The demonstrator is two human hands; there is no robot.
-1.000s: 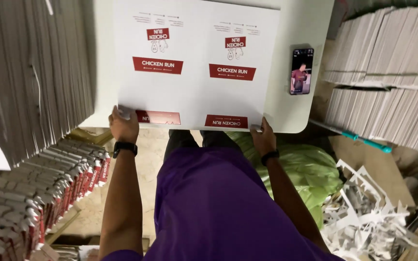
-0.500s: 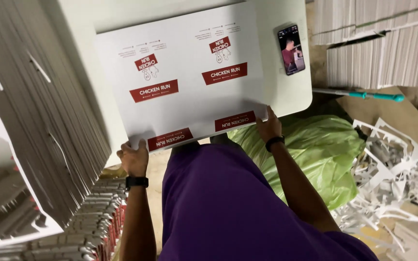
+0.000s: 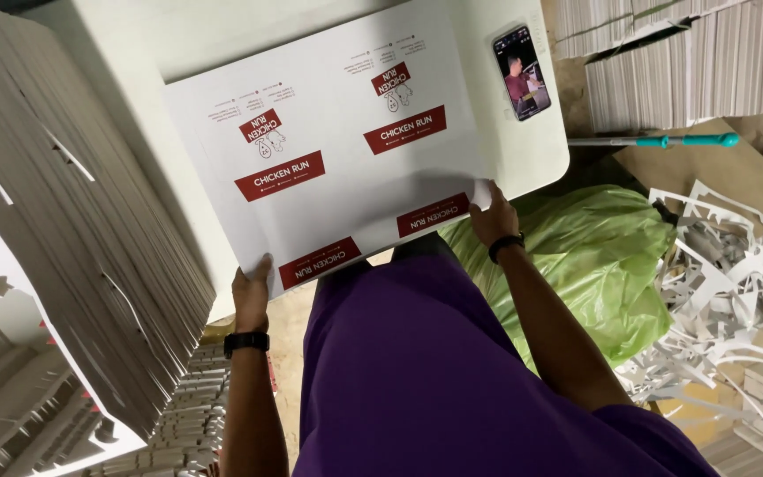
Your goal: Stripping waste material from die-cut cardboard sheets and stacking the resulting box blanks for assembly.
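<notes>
A: Head view, quick. You've got 1 large flat white printed cardboard sheet with red label blocks (image 3: 328, 168) lying on the white rounded-corner table (image 3: 536, 163), its near edge hanging off the table toward your body.

B: Hands?

A: Left hand (image 3: 251, 293) is clamped on the near left corner, thumb on top, fingers hidden under the sheet. Right hand (image 3: 491, 216) grips the near right corner, thumb on top and other fingers hidden below. Both closed on the sheet, 1 corner each.

B: How will it handle?

A: My judgement: light, thin, fairly stiff but it'll bow in the middle if you lift by the corners only. Smooth coated face, so probably slippery under dry fingertips. Edges and die-cut lines crease easily. Hold it wide apart along the near edge, as you do, and keep it flat.

B: Sheet versus fingers?

A: The sheet runs away from you, past both thumbs; its near edge sits in the crook of each hand. Can't tell how far the hidden fingers reach under.

B: Anything else close?

A: Black smartphone with lit screen (image 3: 522, 72) on the table, just beside the sheet's far right edge, not touching as far as I can see. Green plastic bag (image 3: 593, 256) below your right forearm. Tall stack of white die-cut card sheets (image 3: 72, 256) at your left. White paper offcuts (image 3: 735, 274) at the right.
</notes>
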